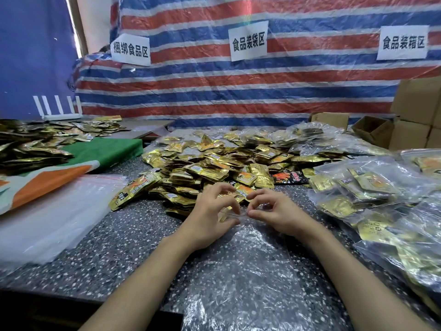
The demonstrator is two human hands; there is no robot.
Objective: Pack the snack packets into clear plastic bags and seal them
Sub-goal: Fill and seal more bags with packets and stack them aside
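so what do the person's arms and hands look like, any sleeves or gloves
No sleeves or gloves in view. The left forearm and right forearm are bare as far up as the frame shows. The left hand and right hand are bare too, with no ring, watch or bracelet visible, and the nails look short and unpainted.

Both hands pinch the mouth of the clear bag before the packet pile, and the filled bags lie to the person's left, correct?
No: the head view shows the filled bags on the person's right; empty bags lie at left. Otherwise right: left hand and right hand pinch the mouth of the clear bag before the packet pile.
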